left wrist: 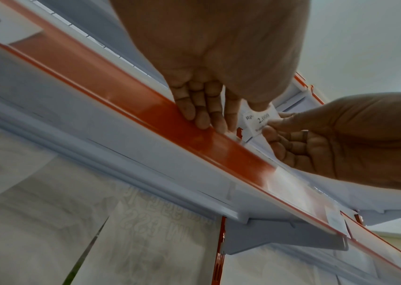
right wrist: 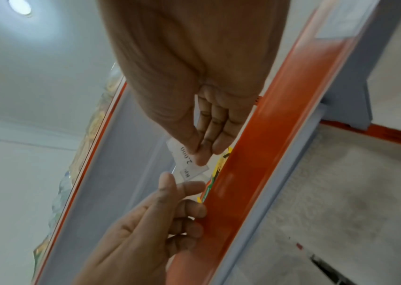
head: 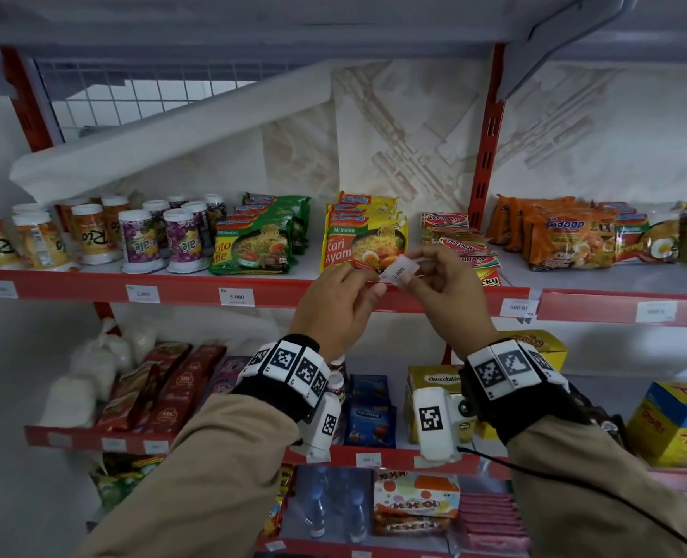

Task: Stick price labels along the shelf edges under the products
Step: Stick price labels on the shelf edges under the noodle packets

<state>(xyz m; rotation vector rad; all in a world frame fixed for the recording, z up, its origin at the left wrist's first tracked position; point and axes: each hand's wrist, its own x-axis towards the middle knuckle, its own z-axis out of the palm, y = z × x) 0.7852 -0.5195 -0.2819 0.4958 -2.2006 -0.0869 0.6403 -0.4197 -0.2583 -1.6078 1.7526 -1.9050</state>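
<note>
A white price label (head: 399,269) printed "2.000" is held between both hands, just above the red shelf edge (head: 277,289) and in front of the yellow Kari Ayam noodle pack (head: 364,239). My right hand (head: 412,275) pinches the label's right half between thumb and fingers. My left hand (head: 376,285) pinches its left end, while the other left fingers (left wrist: 202,115) rest on the red strip (left wrist: 146,108). The left wrist view shows the label (left wrist: 259,119) face on. In the right wrist view my right thumb covers part of the label (right wrist: 189,165) beside the strip (right wrist: 255,173).
Price labels sit on the strip at the left (head: 236,296) (head: 143,294) and right (head: 518,307). Green Soto Mie packs (head: 249,247), drink cups (head: 180,239), Montana packs (head: 462,243) and Sedaap packs (head: 567,235) fill this shelf. A red upright (head: 486,134) stands behind. Stocked shelves lie below.
</note>
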